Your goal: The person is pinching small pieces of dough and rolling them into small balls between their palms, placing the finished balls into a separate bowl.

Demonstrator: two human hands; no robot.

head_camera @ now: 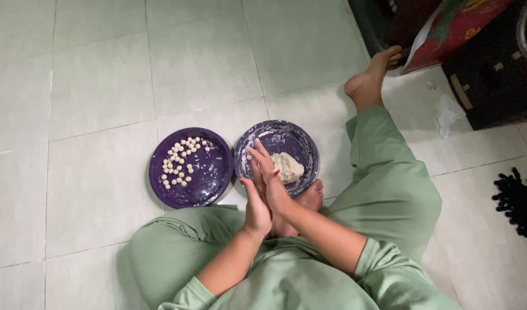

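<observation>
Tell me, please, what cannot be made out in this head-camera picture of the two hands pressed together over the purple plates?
- Anything between the palms: left hand and right hand press flat together, hiding it.
- Near rim of the right plate: covered by the hands.
- Part of the dough lump: behind the right hand.
- Small dough balls on the left plate: too small to judge their surface.
- Dark furniture, top right: cut off by the edge.

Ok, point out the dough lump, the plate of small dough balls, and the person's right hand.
dough lump [288, 167], head view, on its pale middle.
plate of small dough balls [209, 178], head view, on a bare purple part.
right hand [270, 181], head view, on the back of the hand.
</observation>
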